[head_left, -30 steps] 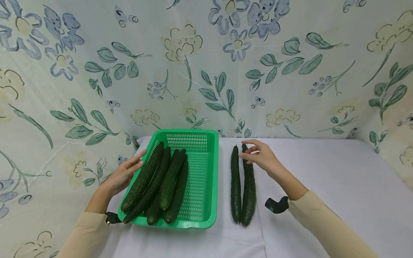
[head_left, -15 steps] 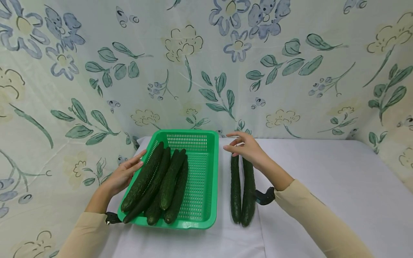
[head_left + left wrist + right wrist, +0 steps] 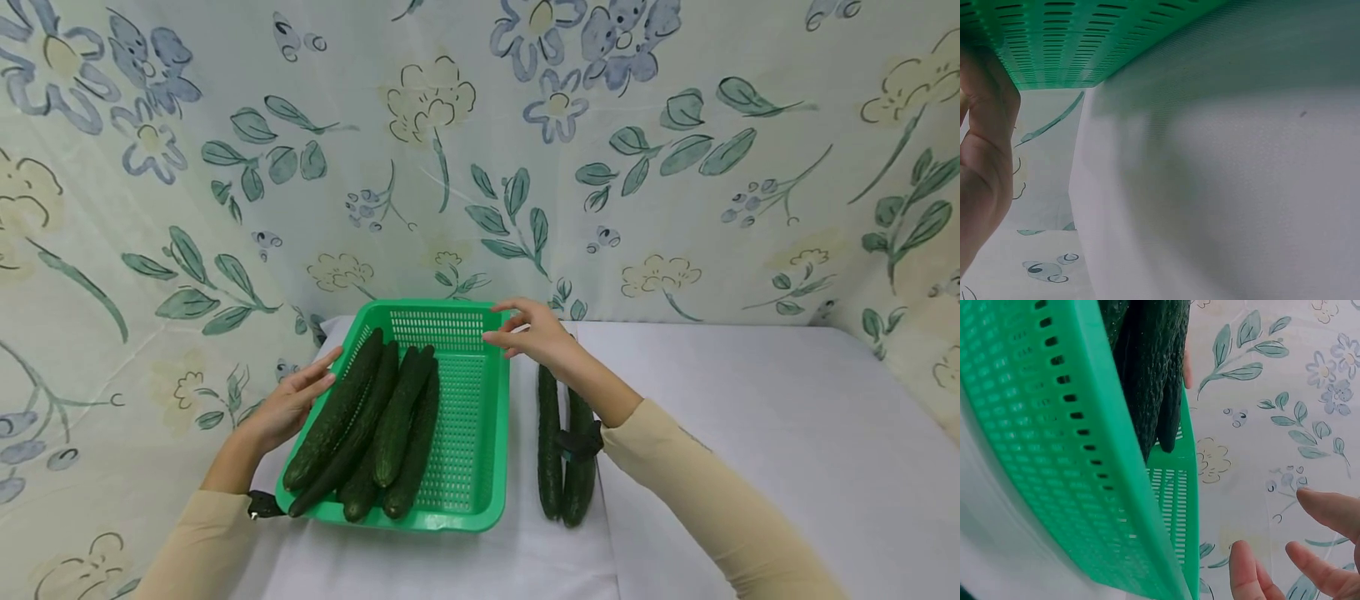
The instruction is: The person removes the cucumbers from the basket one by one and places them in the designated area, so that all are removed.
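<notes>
A green plastic basket (image 3: 497,450) holds several dark green cucumbers (image 3: 393,425), heaped along its left side. My left hand (image 3: 285,408) rests at the basket's left rim with its fingers fairly straight against it; in the left wrist view that hand (image 3: 985,144) lies by the outside of the slotted wall. My right hand (image 3: 536,337) is at the basket's far right corner, thumb and fingers parted with nothing between them. In the right wrist view its fingers (image 3: 1329,512) spread beside the rim. Two more cucumbers (image 3: 550,450) lie side by side under the right forearm.
White cloth covers the table (image 3: 720,400). Behind it hangs a floral curtain (image 3: 450,167), which also runs along the left side. A black wrist mount (image 3: 581,440) on the right arm overlaps the two loose cucumbers.
My right hand has moved left, from above the far ends of the two loose cucumbers to the basket's right rim. The left hand, the basket and the cucumbers have stayed put.
</notes>
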### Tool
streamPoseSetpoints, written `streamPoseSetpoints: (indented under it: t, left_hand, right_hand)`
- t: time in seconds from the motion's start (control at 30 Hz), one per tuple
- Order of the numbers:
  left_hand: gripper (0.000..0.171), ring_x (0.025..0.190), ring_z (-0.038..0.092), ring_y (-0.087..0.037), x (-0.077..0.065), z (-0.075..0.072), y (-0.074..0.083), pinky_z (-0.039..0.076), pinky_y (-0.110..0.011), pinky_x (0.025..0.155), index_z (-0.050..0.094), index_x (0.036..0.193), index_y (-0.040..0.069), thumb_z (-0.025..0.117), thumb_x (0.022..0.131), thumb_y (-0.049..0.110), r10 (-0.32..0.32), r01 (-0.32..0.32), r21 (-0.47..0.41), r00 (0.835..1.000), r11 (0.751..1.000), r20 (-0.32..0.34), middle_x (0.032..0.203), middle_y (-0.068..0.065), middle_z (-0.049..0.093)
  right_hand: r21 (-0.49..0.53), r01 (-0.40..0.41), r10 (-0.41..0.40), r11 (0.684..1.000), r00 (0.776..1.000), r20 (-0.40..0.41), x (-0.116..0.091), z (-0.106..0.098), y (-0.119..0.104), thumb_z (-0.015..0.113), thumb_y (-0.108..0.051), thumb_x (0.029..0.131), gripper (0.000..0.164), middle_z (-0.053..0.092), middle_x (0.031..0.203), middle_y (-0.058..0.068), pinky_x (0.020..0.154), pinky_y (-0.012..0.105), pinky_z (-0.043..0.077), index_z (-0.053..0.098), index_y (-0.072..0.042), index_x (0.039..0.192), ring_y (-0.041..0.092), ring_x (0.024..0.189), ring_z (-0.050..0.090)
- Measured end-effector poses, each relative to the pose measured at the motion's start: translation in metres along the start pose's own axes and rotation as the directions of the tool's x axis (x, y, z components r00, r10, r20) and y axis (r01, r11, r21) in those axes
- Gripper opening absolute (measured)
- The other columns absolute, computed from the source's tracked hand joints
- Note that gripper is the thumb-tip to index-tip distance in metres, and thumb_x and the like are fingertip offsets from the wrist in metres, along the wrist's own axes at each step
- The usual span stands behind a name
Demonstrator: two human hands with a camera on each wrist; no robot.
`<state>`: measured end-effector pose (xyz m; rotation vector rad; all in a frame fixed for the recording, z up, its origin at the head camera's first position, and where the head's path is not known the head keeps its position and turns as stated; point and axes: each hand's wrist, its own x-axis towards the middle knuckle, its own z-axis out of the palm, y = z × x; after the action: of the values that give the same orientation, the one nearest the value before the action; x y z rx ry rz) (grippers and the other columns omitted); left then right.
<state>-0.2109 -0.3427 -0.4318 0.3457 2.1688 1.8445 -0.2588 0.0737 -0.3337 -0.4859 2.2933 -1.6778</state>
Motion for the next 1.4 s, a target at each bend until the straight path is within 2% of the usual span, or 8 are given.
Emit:
streamPoseSetpoints:
  t: [0.13, 0.47, 0.87, 0.97, 1.07, 1.17, 1.27, 1.4]
  left_hand:
    - [0.056, 0.146, -0.021, -0.038, 0.001, 0.000, -0.001, -0.010, -0.065, 0.112, 0.016, 0.162, 0.019, 0.040, 0.111, 0.022, -0.001, 0.001, -0.007, 1.000, 1.000, 0.002, 0.164, -0.016, -0.013]
    - [0.056, 0.146, -0.020, -0.038, 0.003, 0.000, -0.003, -0.009, -0.065, 0.112, 0.017, 0.162, 0.020, 0.040, 0.111, 0.024, 0.001, -0.001, 0.005, 1.000, 1.000, 0.001, 0.164, -0.016, -0.011]
    - [0.057, 0.146, -0.020, -0.038, 0.002, 0.000, -0.001, -0.008, -0.064, 0.113, 0.017, 0.162, 0.019, 0.040, 0.110, 0.024, 0.002, -0.002, 0.014, 1.000, 1.000, -0.001, 0.164, -0.017, -0.011]
    - [0.057, 0.146, -0.019, -0.039, 0.002, 0.000, 0.000, -0.008, -0.065, 0.112, 0.018, 0.162, 0.019, 0.041, 0.110, 0.024, 0.003, -0.003, 0.020, 1.000, 1.000, -0.007, 0.164, -0.017, -0.010]
    - [0.057, 0.147, -0.018, -0.039, 0.002, 0.000, 0.000, -0.008, -0.065, 0.112, 0.018, 0.162, 0.019, 0.041, 0.110, 0.024, 0.004, -0.004, 0.022, 1.000, 1.000, -0.013, 0.164, -0.018, -0.009]
    - [0.057, 0.147, -0.018, -0.038, 0.002, 0.001, 0.001, -0.008, -0.065, 0.113, 0.018, 0.162, 0.018, 0.041, 0.110, 0.024, 0.002, -0.002, 0.017, 1.000, 1.000, -0.014, 0.164, -0.017, -0.009]
    - [0.057, 0.147, -0.018, -0.038, 0.001, 0.001, 0.001, -0.008, -0.064, 0.113, 0.018, 0.162, 0.019, 0.041, 0.110, 0.024, -0.002, 0.002, 0.011, 1.000, 1.000, -0.012, 0.164, -0.017, -0.011]
    - [0.057, 0.147, -0.018, -0.038, 0.000, 0.001, 0.001, -0.007, -0.064, 0.113, 0.018, 0.162, 0.019, 0.041, 0.110, 0.025, -0.008, 0.008, 0.010, 1.000, 1.000, -0.015, 0.164, -0.016, -0.011]
  right_hand:
    - [0.051, -0.005, 0.003, 0.999, 0.999, 0.033, 0.010, 0.011, -0.006, 0.072, -0.013, 0.094, 0.054, 0.056, 0.117, 0.023, 0.085, 0.049, 0.055, 0.051, -0.003, 0.143, 0.028, 0.089, 0.066]
    - [0.105, -0.066, 0.060, 0.992, 0.996, 0.063, 0.027, 0.039, -0.010, 0.073, -0.013, 0.093, 0.050, 0.057, 0.122, 0.022, 0.075, 0.038, 0.059, 0.055, -0.007, 0.140, 0.034, 0.099, 0.065]
    - [0.186, -0.155, 0.138, 0.970, 0.985, 0.101, 0.038, 0.076, -0.003, 0.074, -0.011, 0.092, 0.046, 0.063, 0.110, 0.019, 0.073, 0.038, 0.059, 0.060, -0.007, 0.136, 0.024, 0.081, 0.066]
    - [0.198, -0.190, 0.171, 0.962, 0.979, 0.108, 0.041, 0.086, -0.002, 0.073, -0.012, 0.093, 0.045, 0.063, 0.109, 0.018, 0.071, 0.038, 0.059, 0.060, -0.006, 0.136, 0.031, 0.082, 0.066]
    - [0.194, -0.220, 0.199, 0.956, 0.972, 0.122, 0.042, 0.094, -0.001, 0.072, -0.012, 0.094, 0.045, 0.062, 0.114, 0.022, 0.076, 0.045, 0.059, 0.059, -0.006, 0.136, 0.044, 0.092, 0.065]
    - [0.186, -0.237, 0.216, 0.953, 0.968, 0.127, 0.044, 0.101, 0.000, 0.072, -0.012, 0.094, 0.044, 0.053, 0.134, 0.025, 0.083, 0.051, 0.056, 0.060, -0.006, 0.135, 0.049, 0.101, 0.063]
    - [0.173, -0.249, 0.228, 0.953, 0.965, 0.131, 0.045, 0.108, 0.002, 0.072, -0.011, 0.094, 0.044, 0.034, 0.152, 0.023, 0.082, 0.051, 0.056, 0.059, -0.005, 0.135, 0.049, 0.102, 0.063]
    - [0.162, -0.268, 0.245, 0.950, 0.958, 0.146, 0.045, 0.116, 0.005, 0.072, -0.011, 0.094, 0.046, 0.020, 0.160, 0.021, 0.077, 0.046, 0.059, 0.057, -0.004, 0.136, 0.048, 0.103, 0.063]
